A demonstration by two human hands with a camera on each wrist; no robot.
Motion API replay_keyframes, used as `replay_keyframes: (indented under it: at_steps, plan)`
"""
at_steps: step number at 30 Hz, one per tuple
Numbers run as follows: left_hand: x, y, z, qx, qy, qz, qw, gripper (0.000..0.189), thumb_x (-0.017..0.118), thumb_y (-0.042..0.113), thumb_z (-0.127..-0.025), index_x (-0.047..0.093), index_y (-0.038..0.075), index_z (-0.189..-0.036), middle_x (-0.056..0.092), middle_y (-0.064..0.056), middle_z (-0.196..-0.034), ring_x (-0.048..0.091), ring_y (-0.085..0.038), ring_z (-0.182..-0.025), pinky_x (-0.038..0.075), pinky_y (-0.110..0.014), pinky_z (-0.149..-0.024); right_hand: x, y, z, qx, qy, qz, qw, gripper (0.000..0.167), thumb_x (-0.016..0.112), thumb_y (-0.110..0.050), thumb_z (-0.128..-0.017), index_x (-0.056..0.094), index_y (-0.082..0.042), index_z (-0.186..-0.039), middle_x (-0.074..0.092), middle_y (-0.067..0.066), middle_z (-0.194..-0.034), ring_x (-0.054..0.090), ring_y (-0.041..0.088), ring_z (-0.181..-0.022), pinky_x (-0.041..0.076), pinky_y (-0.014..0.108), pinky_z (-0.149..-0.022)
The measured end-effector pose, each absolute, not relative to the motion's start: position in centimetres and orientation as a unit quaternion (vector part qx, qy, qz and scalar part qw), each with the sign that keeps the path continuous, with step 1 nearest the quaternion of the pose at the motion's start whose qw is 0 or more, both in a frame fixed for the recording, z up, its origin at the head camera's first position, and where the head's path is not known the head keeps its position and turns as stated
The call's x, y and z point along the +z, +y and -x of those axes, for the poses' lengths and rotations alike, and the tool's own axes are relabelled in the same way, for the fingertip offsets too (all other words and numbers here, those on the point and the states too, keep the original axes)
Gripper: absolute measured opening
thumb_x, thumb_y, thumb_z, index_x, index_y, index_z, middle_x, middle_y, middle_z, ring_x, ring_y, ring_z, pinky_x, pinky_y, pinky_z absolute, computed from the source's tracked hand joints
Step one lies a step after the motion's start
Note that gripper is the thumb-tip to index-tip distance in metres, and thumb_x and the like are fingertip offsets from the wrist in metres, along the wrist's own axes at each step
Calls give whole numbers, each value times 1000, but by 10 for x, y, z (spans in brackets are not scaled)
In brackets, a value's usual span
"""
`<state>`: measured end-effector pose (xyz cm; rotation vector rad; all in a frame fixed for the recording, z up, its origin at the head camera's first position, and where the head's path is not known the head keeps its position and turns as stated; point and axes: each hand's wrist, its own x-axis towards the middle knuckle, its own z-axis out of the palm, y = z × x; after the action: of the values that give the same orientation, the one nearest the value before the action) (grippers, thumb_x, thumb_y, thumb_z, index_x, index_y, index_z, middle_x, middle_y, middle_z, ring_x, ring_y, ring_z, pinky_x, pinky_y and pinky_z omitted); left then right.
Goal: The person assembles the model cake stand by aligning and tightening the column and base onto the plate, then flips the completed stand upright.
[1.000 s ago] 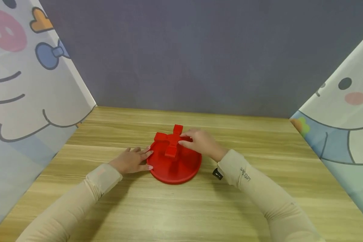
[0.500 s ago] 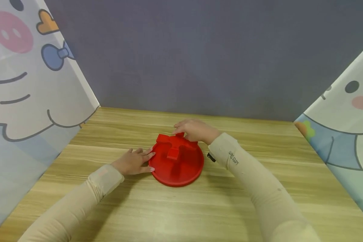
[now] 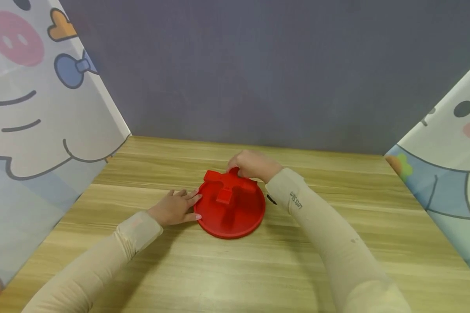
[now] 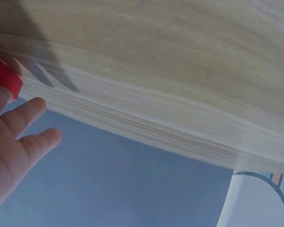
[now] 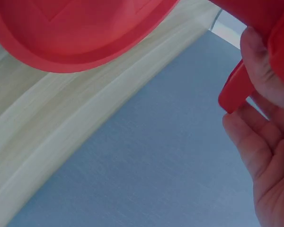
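Observation:
A round red disc [image 3: 235, 221] with a raised rim lies on the table. Above it stands a red cross-shaped piece [image 3: 226, 184] with square-ended arms. My right hand [image 3: 254, 165] pinches the far arm of the cross, fingers over its back and thumb on the near side. In the right wrist view the gripped red arm [image 5: 236, 90] shows between thumb and fingers, and the disc rim [image 5: 80, 61] is at upper left. With fingers spread, my left hand [image 3: 172, 208] touches the disc's left edge; its wrist view catches a red corner [image 4: 4, 80] by the fingertips.
The wood-grain table [image 3: 219, 274] runs back to a grey wall panel [image 3: 235, 78]. Cartoon-printed panels stand on the left [image 3: 43, 95] and right [image 3: 446, 174]. A small black item [image 3: 271, 199] sits beside the right cuff.
My right hand has moved from the right side of the cross to its far arm and now grips it. The left hand stays at the disc's edge.

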<state>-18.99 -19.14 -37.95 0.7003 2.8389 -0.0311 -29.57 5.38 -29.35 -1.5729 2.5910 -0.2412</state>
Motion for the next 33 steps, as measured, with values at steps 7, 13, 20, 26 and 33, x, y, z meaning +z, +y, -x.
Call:
replay_keyframes:
  at_steps: [7,13,20,26,33]
  plan:
    - [-381,-191,188,-1,965,-242,98,71,54,50,-93,44,1,-142,39,-18,-148,43,-49,-125,32,-66,-99,-293,55,293,-65,857,510,41,35,66,10,-82,73,-9,-111,69,4,-112,62,20,-108,49,30,-92]
    - [-380,-193,186,0,967,-231,110,73,54,53,-92,42,2,-144,38,-17,-149,41,-50,-127,30,-67,-100,-300,62,296,-119,867,480,63,46,66,10,-83,62,-3,-127,60,14,-129,54,28,-120,44,36,-99]
    - [-374,-200,196,67,964,-230,115,75,54,51,-93,36,3,-147,37,-19,-149,38,-50,-128,32,-65,-100,-291,95,299,-196,896,385,101,60,63,5,-88,43,-3,-144,60,23,-122,61,35,-109,51,40,-88]
    - [-355,-208,200,308,929,-152,135,76,51,44,-97,17,6,-153,25,-22,-153,32,-45,-135,31,-61,-104,-297,127,292,-276,903,320,79,56,64,-8,-90,44,-1,-142,65,20,-109,66,30,-93,52,42,-81]
    - [-344,-207,207,421,892,-108,124,70,46,34,-101,10,4,-153,25,-28,-151,32,-46,-134,30,-58,-105,-314,148,280,-337,898,276,61,55,66,-7,-89,45,4,-139,68,18,-98,64,28,-85,50,32,-66]
